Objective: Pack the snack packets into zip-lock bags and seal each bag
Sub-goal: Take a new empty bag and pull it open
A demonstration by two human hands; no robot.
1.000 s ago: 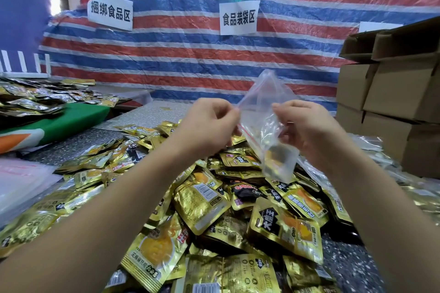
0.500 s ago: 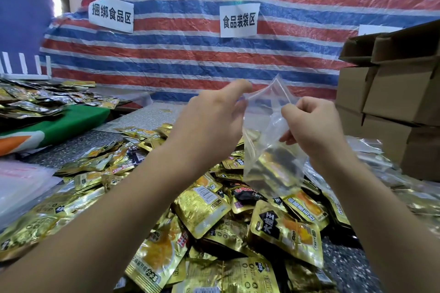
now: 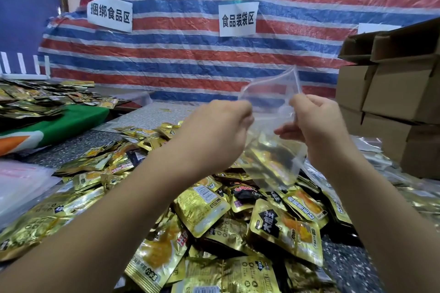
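- The zip-lock bag (image 3: 269, 112) is held up in the air between both hands, above the heap of snack packets (image 3: 238, 209) on the table (image 3: 352, 266).
- The left hand (image 3: 219, 131) has its fingers curled and pinched on the bag's left top edge; the right hand (image 3: 316, 123) pinches the right side, its fingers clamped on the film.
- The mouth lies crosswise from hand to hand, and the bag's length hangs down and away; it seems slightly parted, though the clear film makes that hard to judge.
- The packets lie directly below, about equally near either hand, so one hand must let go to fetch one.
- Stacked cardboard boxes (image 3: 392, 93) stand to the right, and spare clear bags (image 3: 21, 178) lie far left; neither blocks the reach downward.
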